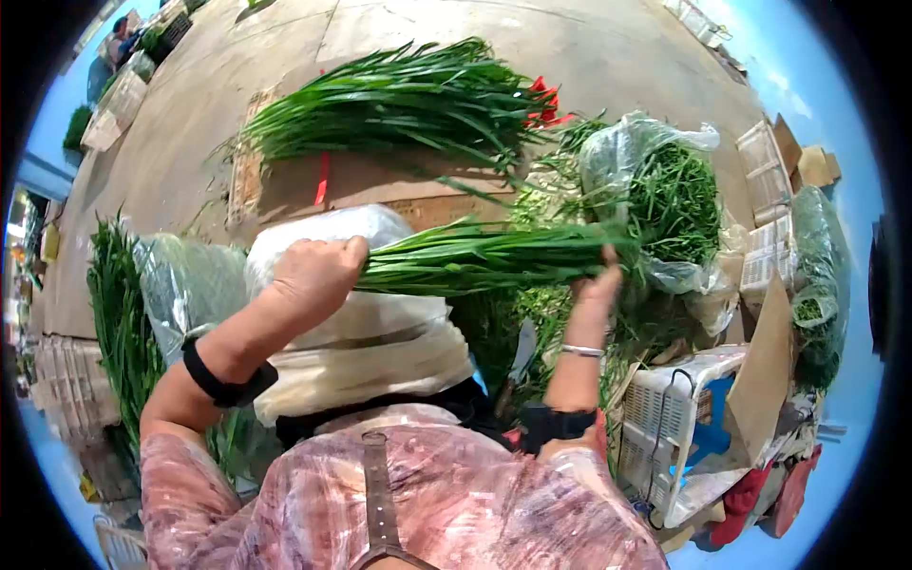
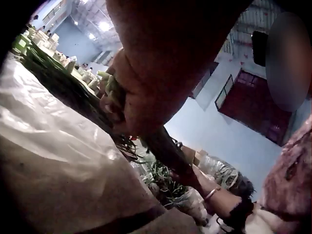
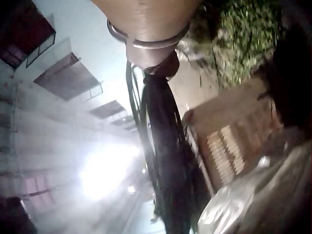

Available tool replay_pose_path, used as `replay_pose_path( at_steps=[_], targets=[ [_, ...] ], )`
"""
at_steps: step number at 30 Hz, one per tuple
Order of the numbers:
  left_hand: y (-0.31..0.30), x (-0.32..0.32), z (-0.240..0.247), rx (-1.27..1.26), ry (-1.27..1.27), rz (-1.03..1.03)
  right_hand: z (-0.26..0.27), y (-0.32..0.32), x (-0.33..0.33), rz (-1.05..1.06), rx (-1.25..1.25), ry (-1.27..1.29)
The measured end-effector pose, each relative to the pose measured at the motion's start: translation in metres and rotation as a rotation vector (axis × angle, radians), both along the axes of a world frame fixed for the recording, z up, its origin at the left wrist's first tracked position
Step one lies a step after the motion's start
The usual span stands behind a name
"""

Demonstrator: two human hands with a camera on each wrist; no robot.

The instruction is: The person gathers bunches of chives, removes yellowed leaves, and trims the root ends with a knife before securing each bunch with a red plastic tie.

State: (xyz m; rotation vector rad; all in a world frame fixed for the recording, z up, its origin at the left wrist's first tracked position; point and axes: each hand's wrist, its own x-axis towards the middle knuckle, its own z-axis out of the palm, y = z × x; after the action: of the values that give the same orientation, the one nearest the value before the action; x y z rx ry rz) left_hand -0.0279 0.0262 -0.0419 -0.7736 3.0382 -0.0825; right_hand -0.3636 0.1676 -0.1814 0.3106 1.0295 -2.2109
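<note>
Head view: the left hand (image 1: 318, 275) grips one end of the bunch (image 1: 475, 258), which stretches level above white plastic (image 1: 332, 228); the right hand (image 1: 597, 283), blurred, is at its other end, beside a bag of clippings (image 1: 673, 204). A pile (image 1: 399, 106) covers the far edge of the cardboard (image 1: 285, 190).

Left wrist view: left fingers (image 2: 117, 105) curl round the stems.

Right wrist view: the right hand clasps the bunch, which narrows at its grip.

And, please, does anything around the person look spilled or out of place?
Yes: loose pale green plant scraps lie scattered beside the open, clear plastic bag of green stalks. They look spilled, lying outside it, though they may be trimmings. The long, leafy green bunch held in front looks tidy.
</note>
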Motion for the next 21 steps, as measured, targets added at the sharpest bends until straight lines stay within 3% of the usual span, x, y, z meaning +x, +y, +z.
replay_pose_path(
  at_steps=[2,4,6,7,8,9,10,14,16,17,18,19,20,21],
  targets=[
    [0.002,0.02,0.003,-0.034,-0.136,-0.039,-0.035,0.039,-0.045,-0.125,0.352,-0.045],
    [0.003,0.035,0.003,-0.011,-0.163,-0.03,-0.117,0.104,-0.103,0.342,0.451,-0.002],
    [0.006,0.042,0.005,-0.007,-0.229,-0.001,-0.057,0.1,-0.051,0.376,1.392,1.084],
    [0.006,0.043,0.007,-0.004,-0.238,0.006,-0.041,0.097,-0.036,0.421,1.544,1.435],
    [0.006,0.042,0.009,-0.007,-0.261,0.003,-0.017,0.084,-0.023,0.5,1.413,1.547],
    [0.006,0.038,0.011,-0.013,-0.28,-0.003,-0.005,0.067,-0.014,0.551,1.206,1.504],
    [0.008,0.034,0.019,-0.016,-0.278,-0.007,0.04,0.045,0.017,0.695,1.043,1.405],
    [0.012,0.009,0.058,-0.1,-0.201,-0.006,0.134,0.0,0.101,0.688,0.055,1.728],
    [0.01,0.012,0.05,-0.141,-0.137,-0.002,0.147,-0.004,0.108,0.755,-0.072,1.281],
    [0.004,0.016,0.027,-0.034,-0.325,-0.038,0.15,-0.011,0.105,0.655,0.121,1.236],
    [-0.006,0.013,0.017,0.058,-0.509,-0.09,0.149,-0.014,0.095,0.562,0.344,1.539],
    [-0.001,0.006,0.023,-0.102,-0.4,-0.07,0.149,-0.016,0.081,0.484,0.418,1.57],
    [0.002,0.001,0.025,-0.088,-0.407,-0.089,0.147,-0.01,0.076,0.439,0.511,1.591],
    [0.01,0.0,0.024,-0.089,-0.41,-0.116,0.148,-0.002,0.073,0.459,0.393,1.319]
  ],
)
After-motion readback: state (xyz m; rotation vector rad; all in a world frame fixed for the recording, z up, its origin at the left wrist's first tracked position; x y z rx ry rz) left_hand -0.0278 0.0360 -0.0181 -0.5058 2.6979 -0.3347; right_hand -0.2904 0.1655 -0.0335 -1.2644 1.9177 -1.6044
